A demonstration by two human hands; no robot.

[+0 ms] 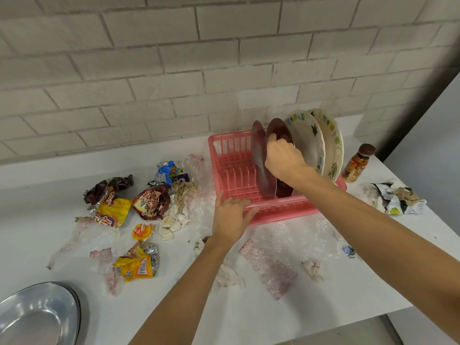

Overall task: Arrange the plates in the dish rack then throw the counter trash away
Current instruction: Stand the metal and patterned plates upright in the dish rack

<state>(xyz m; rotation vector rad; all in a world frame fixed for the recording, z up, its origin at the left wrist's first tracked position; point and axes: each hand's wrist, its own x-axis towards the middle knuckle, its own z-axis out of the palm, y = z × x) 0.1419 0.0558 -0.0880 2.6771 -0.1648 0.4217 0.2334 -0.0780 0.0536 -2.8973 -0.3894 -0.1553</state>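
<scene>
A pink dish rack [231, 155] stands on the white counter [323, 290] against the brick wall. Two dark maroon plates stand upright in its slots, with two cream patterned plates [308, 143] leaning behind them to the right. My right hand [283, 158] grips the rim of the second maroon plate [280, 130], just right of the first maroon plate [258, 155]. My left hand [231, 215] holds the rack's front left rim, thumb on top of it. Crumpled snack wrappers [149, 200], tissues and clear plastic litter the counter to the left of the rack.
A brown-capped sauce bottle [356, 163] stands right of the rack. More crumpled wrappers [398, 199] lie at the far right. Steel plates [37, 317] sit stacked at the near left corner. A pink plastic bag [268, 267] lies in front of the rack.
</scene>
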